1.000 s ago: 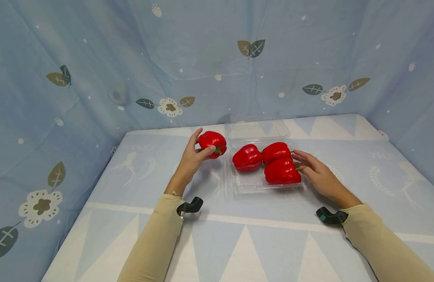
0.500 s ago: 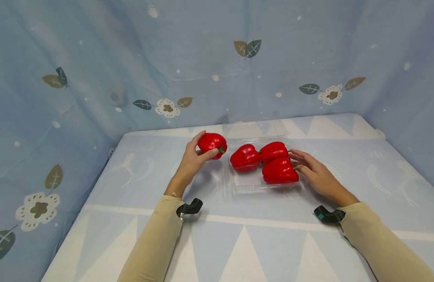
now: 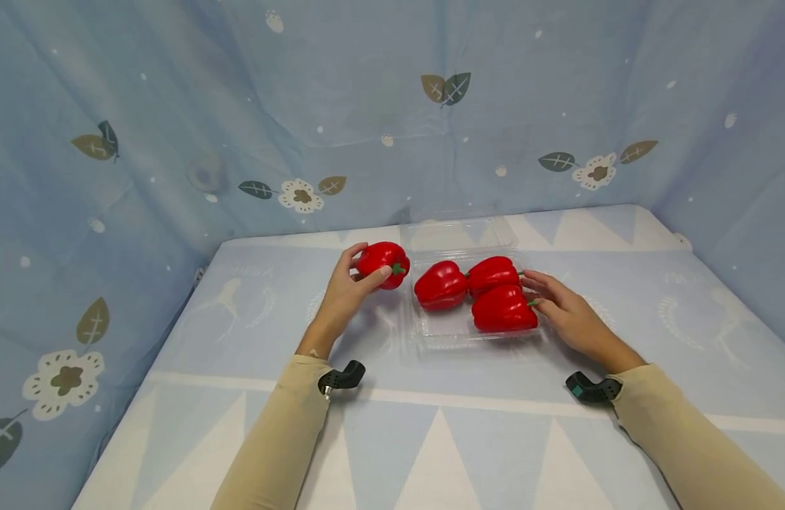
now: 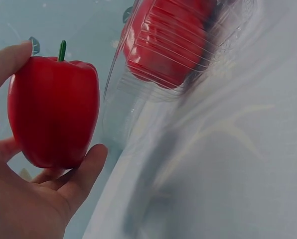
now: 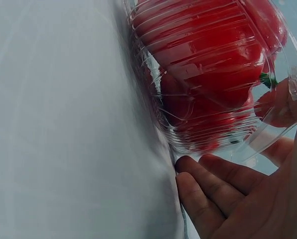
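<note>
My left hand [image 3: 348, 287] grips a glossy red bell pepper [image 4: 54, 112] with a green stem, held up just left of a clear plastic clamshell container [image 3: 443, 327]. Its thumb lies across the pepper's near side in the head view, and the other fingers reach behind it. Inside the container lie a left bell pepper [image 3: 441, 286], a back bell pepper [image 3: 493, 275] and a front bell pepper [image 3: 504, 309]. My right hand [image 3: 574, 319] rests at the container's right side, thumb by the front pepper's stem. In the right wrist view its lower fingers extend loosely beside the container's base.
The container's clear lid [image 3: 459, 235] stands folded back toward the curtain. A pale blue and white patterned cloth [image 3: 392, 439] covers the table. A blue printed curtain [image 3: 367, 106] hangs behind and along both sides.
The held bell pepper has turned slightly in my left hand and come a little lower and nearer the container. My right hand and the other peppers stay put; the head view has shifted slightly.
</note>
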Tool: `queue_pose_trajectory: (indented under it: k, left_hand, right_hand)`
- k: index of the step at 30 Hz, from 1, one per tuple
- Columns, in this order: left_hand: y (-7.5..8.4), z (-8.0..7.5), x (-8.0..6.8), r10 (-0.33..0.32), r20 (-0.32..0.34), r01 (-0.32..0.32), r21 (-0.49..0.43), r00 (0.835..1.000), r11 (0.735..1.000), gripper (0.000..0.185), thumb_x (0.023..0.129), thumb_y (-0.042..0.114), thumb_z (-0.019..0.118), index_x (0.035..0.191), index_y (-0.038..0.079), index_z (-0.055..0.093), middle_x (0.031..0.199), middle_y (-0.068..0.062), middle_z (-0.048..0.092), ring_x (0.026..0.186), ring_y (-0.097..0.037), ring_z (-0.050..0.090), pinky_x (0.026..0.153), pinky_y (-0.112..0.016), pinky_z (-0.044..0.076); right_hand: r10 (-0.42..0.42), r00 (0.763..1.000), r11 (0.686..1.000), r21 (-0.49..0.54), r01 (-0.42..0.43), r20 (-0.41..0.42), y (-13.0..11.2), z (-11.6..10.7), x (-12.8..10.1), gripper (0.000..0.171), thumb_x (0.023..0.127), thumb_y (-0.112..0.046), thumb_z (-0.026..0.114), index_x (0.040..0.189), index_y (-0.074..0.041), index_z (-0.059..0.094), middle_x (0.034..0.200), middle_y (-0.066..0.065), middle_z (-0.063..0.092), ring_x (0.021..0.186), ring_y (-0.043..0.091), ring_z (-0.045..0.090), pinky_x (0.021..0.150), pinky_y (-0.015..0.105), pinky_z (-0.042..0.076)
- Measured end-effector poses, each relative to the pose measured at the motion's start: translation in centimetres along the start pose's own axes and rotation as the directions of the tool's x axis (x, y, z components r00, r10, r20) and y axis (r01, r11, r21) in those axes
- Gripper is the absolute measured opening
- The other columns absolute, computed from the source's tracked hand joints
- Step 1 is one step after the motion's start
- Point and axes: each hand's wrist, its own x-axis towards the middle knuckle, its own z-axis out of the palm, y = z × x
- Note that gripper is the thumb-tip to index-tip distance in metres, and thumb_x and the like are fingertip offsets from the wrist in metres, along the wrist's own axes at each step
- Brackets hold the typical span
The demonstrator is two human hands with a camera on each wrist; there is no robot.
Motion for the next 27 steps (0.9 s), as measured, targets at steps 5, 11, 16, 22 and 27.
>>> queue_pose_trajectory:
  k: [5,11,16,22,27]
  left_hand:
    - [-0.15,0.09,0.05,-0.021,-0.009,0.021,-0.010,1.000,1.000,0.079,0.077,0.048,0.075,0.141,0.027,0.035,0.131,-0.006,0.041,0.114,-0.026,0.049,0.090,-0.038,0.050]
    - [-0.25,0.18,-0.08,-0.021,-0.004,0.020,-0.049,1.000,0.999,0.078,0.078,0.044,0.075,0.140,0.023,0.033,0.137,-0.006,0.037,0.118,-0.026,0.047,0.091,-0.037,0.050]
    - [-0.34,0.20,-0.18,-0.024,-0.001,0.024,-0.064,1.000,0.998,0.077,0.079,0.039,0.075,0.139,0.020,0.032,0.141,-0.004,0.037,0.120,-0.026,0.047,0.087,-0.036,0.052]
    - [-0.28,0.40,-0.07,-0.029,0.021,0.031,-0.076,0.999,0.997,0.077,0.080,0.041,0.075,0.139,0.021,0.030,0.143,-0.005,0.037,0.121,-0.025,0.047,0.086,-0.035,0.053]
    - [-0.15,0.53,-0.11,-0.050,0.029,0.052,-0.075,0.998,0.996,0.077,0.079,0.043,0.075,0.139,0.021,0.030,0.140,-0.006,0.039,0.119,-0.025,0.049,0.086,-0.035,0.053]
  right_hand:
    - [0.010,1.000,1.000,-0.016,-0.010,0.000,0.02,-0.01,-0.02,0.052,0.099,-0.009,0.043,0.149,-0.016,0.031,0.144,0.013,0.044,0.124,0.032,0.050,0.095,0.022,0.043]
    - [0.008,1.000,1.000,-0.016,-0.008,-0.001,0.01,0.02,0.02,0.052,0.099,-0.009,0.043,0.149,-0.017,0.031,0.143,0.013,0.045,0.124,0.032,0.050,0.098,0.030,0.044]
    - [0.020,1.000,1.000,-0.003,-0.020,0.001,-0.01,0.15,-0.03,0.053,0.098,-0.008,0.043,0.149,-0.016,0.031,0.143,0.014,0.044,0.125,0.033,0.049,0.099,0.045,0.042]
    - [0.036,0.999,0.999,-0.002,-0.036,-0.003,-0.31,0.12,-0.04,0.053,0.098,-0.009,0.043,0.149,-0.015,0.030,0.144,0.016,0.043,0.126,0.035,0.047,0.099,0.056,0.038]
    - [0.043,0.999,0.999,0.000,-0.043,0.001,-0.32,0.12,-0.07,0.053,0.098,-0.010,0.044,0.149,-0.016,0.031,0.144,0.015,0.043,0.127,0.034,0.047,0.099,0.055,0.039]
